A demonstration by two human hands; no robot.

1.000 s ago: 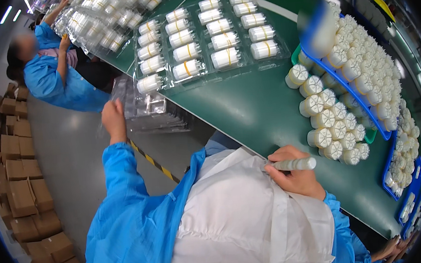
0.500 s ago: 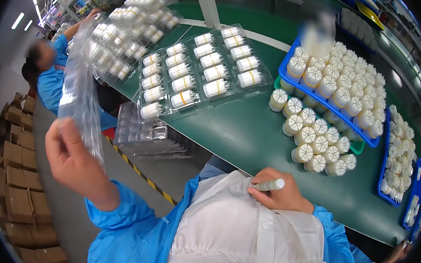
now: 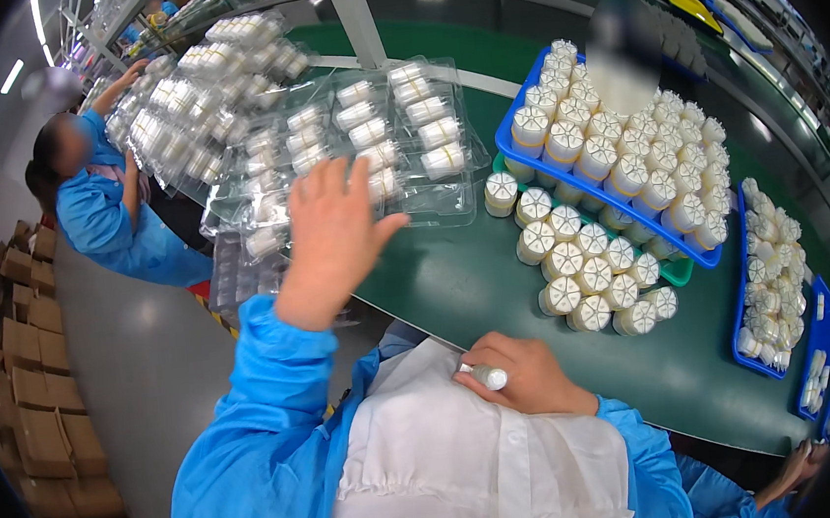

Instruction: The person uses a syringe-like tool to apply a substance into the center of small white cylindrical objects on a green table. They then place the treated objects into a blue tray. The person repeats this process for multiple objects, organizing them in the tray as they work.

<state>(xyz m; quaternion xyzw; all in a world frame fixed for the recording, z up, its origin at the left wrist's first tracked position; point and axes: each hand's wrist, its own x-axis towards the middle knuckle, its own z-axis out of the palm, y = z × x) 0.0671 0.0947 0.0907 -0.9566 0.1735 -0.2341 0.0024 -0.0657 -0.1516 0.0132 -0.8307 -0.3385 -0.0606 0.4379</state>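
Note:
My left hand [image 3: 333,229] is over the clear plastic blister tray [image 3: 436,213] on the green table, its fingers stretched out and spread. Rows of white cylinders with yellow bands [image 3: 369,133] sit in the tray, and clear plastic with bright reflections now overlies its left part. Whether my fingers touch the plastic, I cannot tell. Close to my apron at the table's near edge, my right hand [image 3: 529,375] is closed around a slim white pen-like cylinder [image 3: 489,377], its round end showing.
Stacked filled trays [image 3: 194,101] cover the far left, beside a person [image 3: 124,201] in blue. Upright white cylinders fill a blue tray [image 3: 618,204] at right, and several more [image 3: 589,278] stand before it. Another blue tray [image 3: 738,344] lies farther right. Cardboard boxes [image 3: 42,390] line the left floor.
My left hand has moved right from the far left to above the filled tray and let go of the clear plastic piece. My right hand still holds the pen-like cylinder.

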